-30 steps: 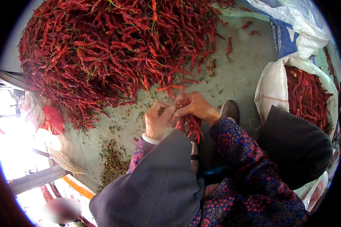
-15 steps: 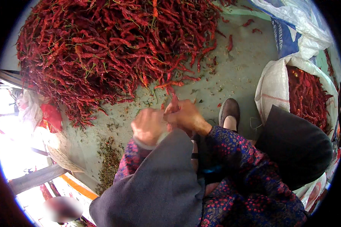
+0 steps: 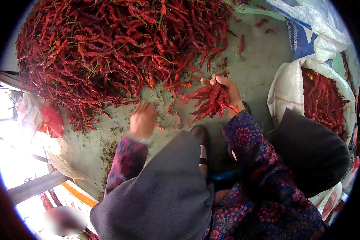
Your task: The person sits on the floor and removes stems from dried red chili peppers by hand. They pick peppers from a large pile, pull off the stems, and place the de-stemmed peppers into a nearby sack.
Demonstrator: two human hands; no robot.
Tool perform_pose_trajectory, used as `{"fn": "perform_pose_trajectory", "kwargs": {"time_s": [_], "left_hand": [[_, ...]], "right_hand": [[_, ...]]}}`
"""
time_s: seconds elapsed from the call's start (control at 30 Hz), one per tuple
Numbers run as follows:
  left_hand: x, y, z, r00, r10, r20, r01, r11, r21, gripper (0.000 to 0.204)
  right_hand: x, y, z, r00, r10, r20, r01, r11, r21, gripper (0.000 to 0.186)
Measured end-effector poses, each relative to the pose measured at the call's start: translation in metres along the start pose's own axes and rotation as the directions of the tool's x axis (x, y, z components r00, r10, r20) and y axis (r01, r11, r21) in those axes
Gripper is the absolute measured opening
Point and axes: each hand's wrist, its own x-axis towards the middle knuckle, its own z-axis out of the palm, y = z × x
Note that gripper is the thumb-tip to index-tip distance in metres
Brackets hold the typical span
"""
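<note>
A bunch of wrinkled red chilli peppers (image 3: 212, 99) hangs from my right hand (image 3: 233, 91), whose fingers are closed around it; the peppers fan out to the left, over the floor. My left hand (image 3: 144, 119) is slightly blurred, just above the floor near the front edge of the big chilli pile (image 3: 120, 52). Its fingers are bent and pressed together, and whether anything is between them is hidden. A few loose chillies (image 3: 177, 118) lie on the floor between my hands.
At the right stands a white woven sack (image 3: 286, 90) filled with red chillies. A blue and white sack (image 3: 304, 40) is behind it. Stems and debris (image 3: 108, 156) litter the floor at the left, near a wooden beam (image 3: 38, 188). My shoe (image 3: 199, 134) is below the hands.
My hands were together in the middle and have come apart. The right has moved up and to the right with the chillies, now in plain sight; the left has shifted left and slightly upward.
</note>
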Motion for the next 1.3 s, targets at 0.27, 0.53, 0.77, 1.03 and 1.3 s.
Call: {"fn": "perform_pose_trajectory", "kwargs": {"time_s": [0.27,0.53,0.77,1.03,1.3], "left_hand": [[0.1,0.007,0.093,0.964,0.262,-0.048,-0.223,0.894,0.389,0.015],[0.078,-0.004,0.04,0.958,-0.286,0.035,0.265,0.828,-0.494,0.021],[0.045,0.025,0.001,0.867,-0.267,0.42,0.462,0.117,-0.879,0.018],[0.026,0.057,0.033,0.942,-0.285,0.178,0.3,0.478,-0.825,0.015],[0.022,0.045,0.027,0.918,-0.257,0.302,0.342,0.127,-0.931,0.024]], "right_hand": [[0.006,0.015,-0.018,0.99,0.142,0.01,-0.142,0.984,0.105,0.022],[0.005,0.025,-0.007,0.977,0.132,-0.169,-0.156,0.978,-0.139,0.028],[0.004,0.024,-0.002,0.996,0.048,-0.07,-0.063,0.972,-0.228,0.019],[0.001,0.043,0.013,0.996,-0.088,0.026,0.086,0.788,-0.61,0.02],[0.006,0.044,0.006,1.0,0.003,0.011,0.005,0.738,-0.675,0.019]]}}
